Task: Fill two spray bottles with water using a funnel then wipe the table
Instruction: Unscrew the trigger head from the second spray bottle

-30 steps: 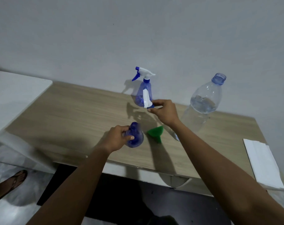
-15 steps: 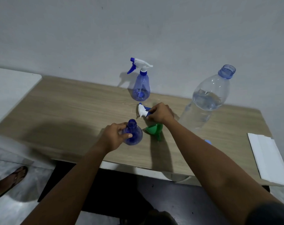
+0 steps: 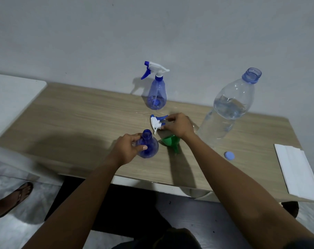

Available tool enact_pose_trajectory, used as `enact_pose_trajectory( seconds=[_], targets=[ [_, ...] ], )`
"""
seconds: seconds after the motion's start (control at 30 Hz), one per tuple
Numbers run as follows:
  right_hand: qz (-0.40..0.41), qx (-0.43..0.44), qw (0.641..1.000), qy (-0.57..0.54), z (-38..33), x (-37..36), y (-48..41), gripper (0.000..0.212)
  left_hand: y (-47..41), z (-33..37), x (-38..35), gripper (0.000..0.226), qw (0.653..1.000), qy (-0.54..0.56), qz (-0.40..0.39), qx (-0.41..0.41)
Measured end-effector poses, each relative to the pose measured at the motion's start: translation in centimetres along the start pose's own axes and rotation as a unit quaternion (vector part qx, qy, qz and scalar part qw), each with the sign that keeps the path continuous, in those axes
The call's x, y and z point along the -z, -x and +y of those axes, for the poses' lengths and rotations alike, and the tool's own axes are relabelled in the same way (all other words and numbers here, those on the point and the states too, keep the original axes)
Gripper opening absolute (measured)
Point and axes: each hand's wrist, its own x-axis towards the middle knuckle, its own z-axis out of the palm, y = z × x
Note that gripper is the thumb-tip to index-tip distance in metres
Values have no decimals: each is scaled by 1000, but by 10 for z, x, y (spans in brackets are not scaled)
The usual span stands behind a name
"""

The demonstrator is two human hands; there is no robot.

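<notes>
- While the left hand is gripping the uncapped spray bottle upright on the table, steadying its neck, the right hand is pinching the detached trigger head just behind it, likely parking it.
- Beside that bottle the green funnel is lying ready for the neck.
- Uncapped, the water bottle is standing at right; the second spray bottle is waiting by the wall.

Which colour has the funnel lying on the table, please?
The funnel is plain green; the head view, the only one, shows it best.
</notes>
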Motion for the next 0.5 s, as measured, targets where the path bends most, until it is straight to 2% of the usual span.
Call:
enact_pose_trajectory(
  seconds=[0.13,0.23,0.5],
  targets=[
    [112,45,991,-62,8,-9,33,46,1,2,-1,42,1000,0,5,7],
    [166,84,981,-55,22,-18,54,53,4,4,-1,44,1000,3,10,8],
    [107,22,991,-79,42,-30,75,91,7,7,1,46,999,-19,14,22]
  ],
)
